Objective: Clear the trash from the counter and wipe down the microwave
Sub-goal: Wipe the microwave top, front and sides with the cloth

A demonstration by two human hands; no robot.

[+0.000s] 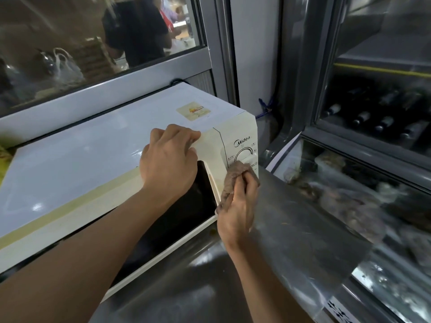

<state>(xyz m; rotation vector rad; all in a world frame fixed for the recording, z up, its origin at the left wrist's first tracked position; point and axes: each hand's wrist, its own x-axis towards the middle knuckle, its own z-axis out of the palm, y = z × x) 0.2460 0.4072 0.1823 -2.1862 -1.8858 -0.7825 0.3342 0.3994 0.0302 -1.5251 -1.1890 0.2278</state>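
The right hand (238, 206) gripped a cloth (233, 176), wiping the microwave (93, 159) panel; the left hand (170, 157), fingers curled, steadied its top at ten o'clock; the dial seemed next.

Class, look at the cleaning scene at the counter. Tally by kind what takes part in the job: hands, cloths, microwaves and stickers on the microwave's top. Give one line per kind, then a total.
Hands: 2, the left hand and the right hand
Cloths: 1, the cloth
Microwaves: 1, the microwave
Stickers: 1, the sticker
Total: 5
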